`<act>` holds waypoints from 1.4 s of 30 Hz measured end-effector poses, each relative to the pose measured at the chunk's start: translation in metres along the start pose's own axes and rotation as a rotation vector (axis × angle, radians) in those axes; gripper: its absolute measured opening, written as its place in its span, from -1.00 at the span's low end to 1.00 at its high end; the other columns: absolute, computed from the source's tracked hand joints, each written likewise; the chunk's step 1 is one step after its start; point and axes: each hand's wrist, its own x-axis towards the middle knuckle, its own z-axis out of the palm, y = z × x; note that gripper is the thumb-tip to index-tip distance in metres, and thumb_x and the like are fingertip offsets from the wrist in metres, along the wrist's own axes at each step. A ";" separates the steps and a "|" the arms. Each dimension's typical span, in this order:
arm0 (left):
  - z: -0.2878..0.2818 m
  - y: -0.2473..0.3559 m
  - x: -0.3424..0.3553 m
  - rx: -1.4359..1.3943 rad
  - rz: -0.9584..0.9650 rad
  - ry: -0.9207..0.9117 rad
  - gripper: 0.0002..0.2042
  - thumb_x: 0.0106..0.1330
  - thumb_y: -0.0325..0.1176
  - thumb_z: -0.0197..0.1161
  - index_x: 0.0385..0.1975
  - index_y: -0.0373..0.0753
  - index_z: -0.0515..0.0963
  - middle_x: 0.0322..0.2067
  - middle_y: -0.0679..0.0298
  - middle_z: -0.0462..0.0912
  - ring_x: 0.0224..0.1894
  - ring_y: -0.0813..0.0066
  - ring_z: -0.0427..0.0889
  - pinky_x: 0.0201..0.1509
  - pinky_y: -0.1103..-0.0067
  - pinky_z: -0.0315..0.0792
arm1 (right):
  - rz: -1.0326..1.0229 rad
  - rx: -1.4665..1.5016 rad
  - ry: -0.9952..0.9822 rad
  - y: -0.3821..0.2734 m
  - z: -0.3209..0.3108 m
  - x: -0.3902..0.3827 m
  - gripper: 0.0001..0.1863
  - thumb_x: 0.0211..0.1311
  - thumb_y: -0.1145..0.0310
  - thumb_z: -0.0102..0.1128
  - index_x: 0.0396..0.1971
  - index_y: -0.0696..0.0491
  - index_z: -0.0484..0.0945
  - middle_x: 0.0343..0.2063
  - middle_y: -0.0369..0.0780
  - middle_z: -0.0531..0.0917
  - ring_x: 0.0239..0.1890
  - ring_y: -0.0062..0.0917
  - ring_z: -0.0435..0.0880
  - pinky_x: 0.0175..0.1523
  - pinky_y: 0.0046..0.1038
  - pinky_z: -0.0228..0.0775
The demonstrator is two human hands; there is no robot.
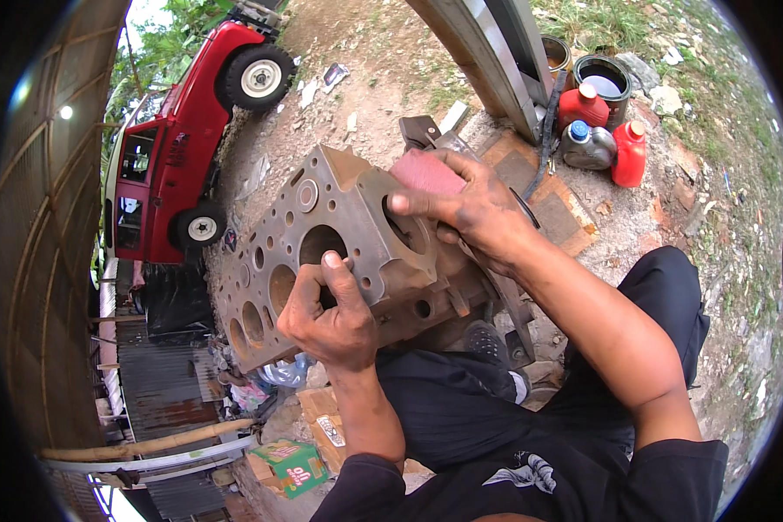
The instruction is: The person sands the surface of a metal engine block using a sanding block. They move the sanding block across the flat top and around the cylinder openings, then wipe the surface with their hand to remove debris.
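Note:
A worn, grey-brown engine block (265,230) lies tilted in front of me, its flat face with a row of round cylinder bores turned upward. My right hand (474,204) is closed on a folded piece of reddish sandpaper (426,172) at the block's right end, the thumb reaching over the end bore. Over a middle bore, my left hand (332,309) is closed, with fingers curled and thumb laid along them. Its fingertips are hidden, so whatever it may pinch does not show.
Red and grey plastic bottles (628,155) stand by open cans (602,83) at the upper right, near a metal post (496,65). A red vehicle (178,148) is parked at the upper left. Cardboard (552,217) and a green box (294,470) lie on the dirt ground.

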 end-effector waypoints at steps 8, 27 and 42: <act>0.002 0.004 0.001 0.093 -0.051 -0.044 -0.55 0.62 -0.26 0.29 -0.56 -0.39 0.53 -0.64 0.21 0.63 -0.57 0.58 0.47 -0.44 0.50 0.37 | -0.811 -0.535 0.291 0.025 -0.008 0.004 -0.74 0.36 0.25 0.53 -0.11 0.11 0.84 -0.15 -0.07 0.84 -0.19 -0.12 0.83 -0.05 -0.22 0.63; 0.011 0.010 -0.002 0.088 -0.079 0.020 -0.55 0.60 -0.25 0.29 -0.59 -0.36 0.48 -0.69 0.23 0.48 -0.61 0.53 0.36 -0.48 0.43 0.27 | -0.872 -0.623 -0.099 0.025 -0.004 -0.006 -0.56 0.29 0.56 0.40 0.19 0.09 0.78 0.25 0.07 0.62 0.19 0.03 0.72 0.22 -0.17 0.63; 0.009 0.008 -0.003 0.096 -0.046 0.025 -0.57 0.60 -0.25 0.26 -0.56 -0.37 0.49 -0.67 0.21 0.47 -0.59 0.50 0.36 -0.47 0.40 0.27 | -0.698 -0.598 -0.219 0.006 -0.005 -0.018 -0.68 0.35 0.55 0.36 0.08 0.12 0.81 0.05 0.02 0.81 0.08 -0.01 0.81 0.16 -0.19 0.69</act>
